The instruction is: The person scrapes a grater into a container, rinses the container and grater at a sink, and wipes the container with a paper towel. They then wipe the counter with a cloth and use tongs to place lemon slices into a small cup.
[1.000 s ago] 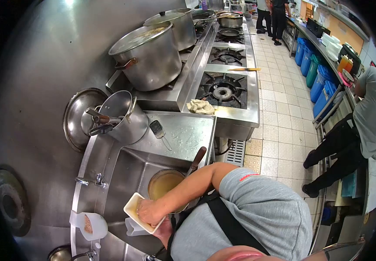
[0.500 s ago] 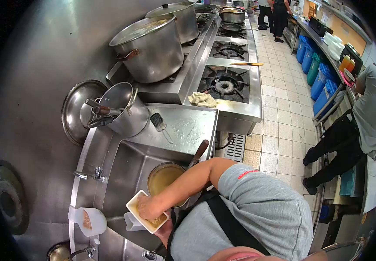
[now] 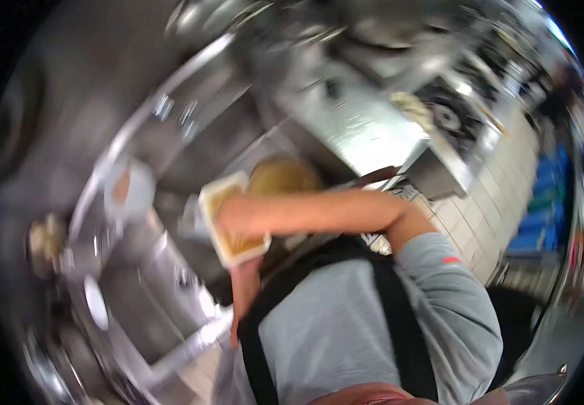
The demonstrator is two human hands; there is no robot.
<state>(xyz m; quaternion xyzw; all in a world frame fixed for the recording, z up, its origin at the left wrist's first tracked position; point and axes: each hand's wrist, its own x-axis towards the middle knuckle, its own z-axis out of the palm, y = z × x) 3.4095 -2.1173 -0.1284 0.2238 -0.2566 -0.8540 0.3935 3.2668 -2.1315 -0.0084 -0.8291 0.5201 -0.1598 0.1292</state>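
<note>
A white rectangular container (image 3: 259, 251) with yellowish contents is held over the sink. My left hand (image 3: 246, 270) grips it from beneath at its near end. My right hand (image 3: 239, 214) reaches down into the container, its fingers hidden and smeared by motion. Just behind my right forearm is a round pan (image 3: 284, 174) of yellowish liquid, its dark handle (image 3: 378, 175) pointing right. A pale translucent container (image 3: 188, 219) shows partly beside the white one.
A steel sink (image 3: 221, 128) surrounds the pan. A white jug (image 3: 130, 189) stands on the left ledge. Stove burners (image 3: 447, 115) and a cloth (image 3: 412, 109) are at the upper right, with blue bins (image 3: 541, 202) beyond the tiled floor.
The view has swung and blurred, so the stove now lies farther right and more of the second basin shows at lower left. My right hand is still inside the white container.
</note>
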